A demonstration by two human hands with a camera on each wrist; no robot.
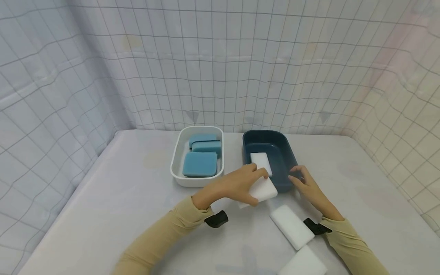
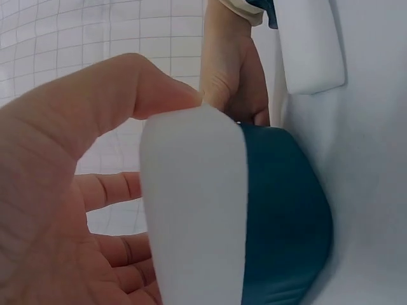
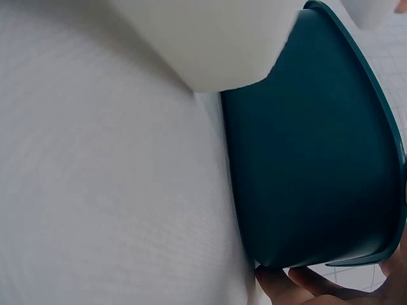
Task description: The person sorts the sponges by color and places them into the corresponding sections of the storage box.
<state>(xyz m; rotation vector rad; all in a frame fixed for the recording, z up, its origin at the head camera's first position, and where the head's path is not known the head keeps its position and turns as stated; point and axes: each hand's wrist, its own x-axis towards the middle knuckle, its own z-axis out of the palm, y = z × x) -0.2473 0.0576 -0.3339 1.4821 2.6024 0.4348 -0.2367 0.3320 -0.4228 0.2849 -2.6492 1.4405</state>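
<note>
My left hand (image 1: 242, 185) grips a white sponge (image 1: 262, 190) between thumb and fingers, just above the near edge of the dark teal container (image 1: 283, 162). In the left wrist view the thumb presses the top end of this sponge (image 2: 194, 197), which hides part of the container (image 2: 286, 216). Another white sponge (image 1: 261, 162) is inside the container. At the container's near right corner, my right hand (image 1: 311, 191) holds the wall. The right wrist view shows fingers (image 3: 286, 289) against the container's outer side (image 3: 311, 152).
Left of the teal container stands a white container (image 1: 174, 160) with several blue sponges (image 1: 200, 164) in it. Two more white sponges lie near the front: one (image 1: 292, 226) between the arms, another (image 1: 304, 263) at the frame's bottom edge. A gridded white curtain (image 1: 220, 68) surrounds the table.
</note>
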